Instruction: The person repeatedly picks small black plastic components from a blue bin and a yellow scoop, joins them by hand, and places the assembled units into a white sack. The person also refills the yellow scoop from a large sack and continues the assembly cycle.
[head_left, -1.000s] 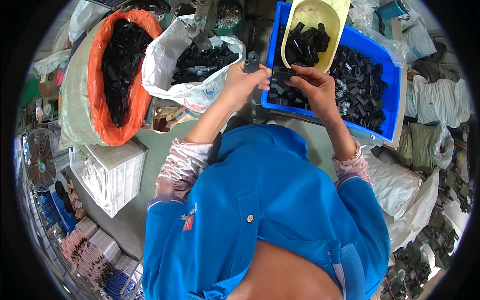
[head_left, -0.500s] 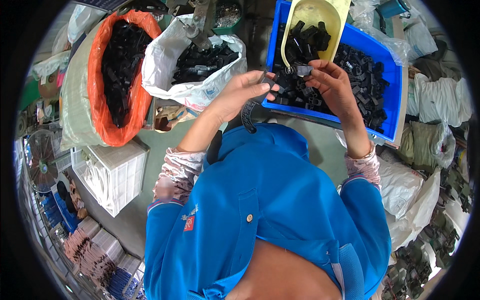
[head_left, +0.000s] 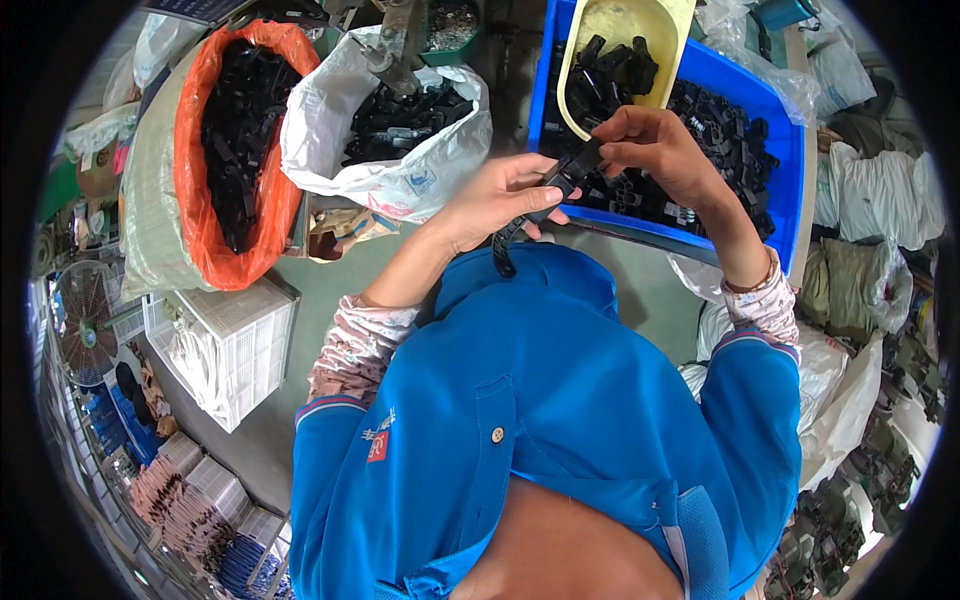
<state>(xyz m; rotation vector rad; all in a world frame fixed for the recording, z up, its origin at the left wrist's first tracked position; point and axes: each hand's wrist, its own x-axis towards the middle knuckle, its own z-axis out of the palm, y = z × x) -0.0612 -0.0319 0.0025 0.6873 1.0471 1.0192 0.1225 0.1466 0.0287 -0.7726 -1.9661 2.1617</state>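
My left hand (head_left: 492, 205) is closed around a black curved plastic part (head_left: 505, 250), whose ribbed tail hangs below the fingers. Between finger and thumb, my right hand (head_left: 662, 150) pinches a small black plastic piece (head_left: 584, 160) at the upper end of the curved part. The two pieces meet there, but whether they are joined I cannot tell. Both hands are over the near left edge of a blue bin (head_left: 797, 165) full of small black parts. A yellow tub (head_left: 655, 28) with more black pieces rests on the bin.
To the left stand a white sack (head_left: 310, 135) and an orange-lined sack (head_left: 186, 165), both holding black parts. A metal fixture (head_left: 398, 75) rises over the white sack. White crates (head_left: 262, 345) stand lower left, near a fan (head_left: 82, 315). Plastic bags (head_left: 885, 195) line the right side.
My right hand has brought its small piece, earlier seen with a spring at its end, left and down to the curved part. My left hand has moved slightly right and tilted that part.
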